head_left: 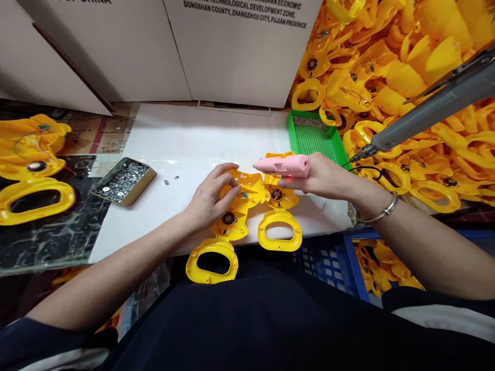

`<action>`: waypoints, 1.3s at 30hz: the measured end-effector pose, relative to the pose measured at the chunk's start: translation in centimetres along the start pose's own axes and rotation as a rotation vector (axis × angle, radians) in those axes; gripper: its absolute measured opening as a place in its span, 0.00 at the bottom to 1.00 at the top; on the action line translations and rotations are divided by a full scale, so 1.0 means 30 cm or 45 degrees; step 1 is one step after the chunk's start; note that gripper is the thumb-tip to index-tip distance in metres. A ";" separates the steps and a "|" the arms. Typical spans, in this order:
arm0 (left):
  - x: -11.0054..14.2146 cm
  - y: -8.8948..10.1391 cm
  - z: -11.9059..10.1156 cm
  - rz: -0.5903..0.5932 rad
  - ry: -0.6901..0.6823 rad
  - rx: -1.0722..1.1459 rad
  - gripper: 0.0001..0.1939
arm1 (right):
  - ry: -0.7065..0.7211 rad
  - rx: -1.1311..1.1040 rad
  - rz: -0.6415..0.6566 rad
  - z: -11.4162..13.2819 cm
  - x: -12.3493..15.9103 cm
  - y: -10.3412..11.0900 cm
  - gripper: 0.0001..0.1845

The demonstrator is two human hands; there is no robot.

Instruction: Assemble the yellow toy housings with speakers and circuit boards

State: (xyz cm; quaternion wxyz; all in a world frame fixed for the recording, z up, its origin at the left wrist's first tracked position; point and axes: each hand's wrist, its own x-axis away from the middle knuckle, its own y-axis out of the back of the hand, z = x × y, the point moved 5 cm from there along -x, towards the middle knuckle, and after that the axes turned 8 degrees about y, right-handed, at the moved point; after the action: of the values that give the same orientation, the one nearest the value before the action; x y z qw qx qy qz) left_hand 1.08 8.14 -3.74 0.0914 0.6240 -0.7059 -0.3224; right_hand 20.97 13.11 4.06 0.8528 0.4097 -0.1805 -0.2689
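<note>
My left hand point(212, 197) has its fingers curled over the upper left side of a yellow plastic shell point(240, 226), which carries a round black part and a small green circuit board. The shell's oval handle point(212, 262) hangs past the table's front edge. In my right hand point(323, 178) is a pink tool point(284, 166) with a narrow tip pointing left, held above the shells; a red light glows beneath it. A second yellow shell point(284, 200), with wires and a round part, lies under the tool. Its handle point(280, 232) points towards me.
Small metal pieces fill an open box point(124, 180) at left; two lie loose beside it. A green tray point(319, 139) holds small parts. A grey electric screwdriver point(417, 116) hangs at right before heaped yellow shells point(386, 77). White cartons point(232, 56) stand behind; a blue crate point(350, 268) sits below.
</note>
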 end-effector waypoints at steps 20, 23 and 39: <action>-0.029 0.030 0.047 -0.029 0.263 0.003 0.10 | 0.033 0.662 -0.331 -0.160 0.501 -0.022 0.22; -0.026 0.029 0.050 -0.038 0.275 -0.013 0.10 | -0.001 0.618 -0.244 -0.225 0.546 -0.054 0.22; -0.021 -0.001 0.029 -0.195 -0.053 -0.119 0.04 | 0.227 0.486 -0.624 0.037 0.241 -0.030 0.10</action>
State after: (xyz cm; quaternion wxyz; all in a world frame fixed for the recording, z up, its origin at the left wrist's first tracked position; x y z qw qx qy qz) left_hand 0.77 9.04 -4.25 0.0807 0.6644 -0.6420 -0.3740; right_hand 25.83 7.59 4.65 0.6828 0.6156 -0.0482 -0.3905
